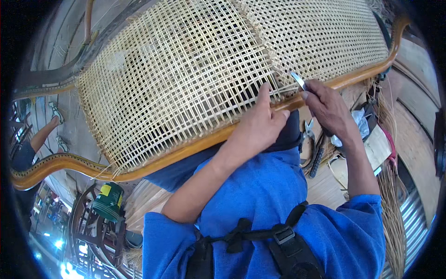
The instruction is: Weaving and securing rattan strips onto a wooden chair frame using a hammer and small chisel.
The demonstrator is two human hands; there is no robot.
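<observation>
A woven cane panel (176, 69) in a curved, varnished wooden frame (223, 138) lies across my lap. Its open lattice has a gap of missing strands near the front rail, just beside my left hand (258, 123). That hand rests at the rail with its index finger stretched out onto the weave and its thumb apart; the other fingers are partly hidden. In my right hand (330, 109) is a knife with a short, slightly curved silver blade (298, 80), its tip over the cane near the braided seam (265, 42). My right fist hides most of its handle.
Scissors (308, 130) and dark-handled tools lie by my right knee. Bundles of cane strands (390, 209) and a plastic bag (360, 122) are at the right. A green bucket (108, 201) stands at lower left, near dark wooden chair frames (88, 232). Another person's foot (54, 122) shows at left.
</observation>
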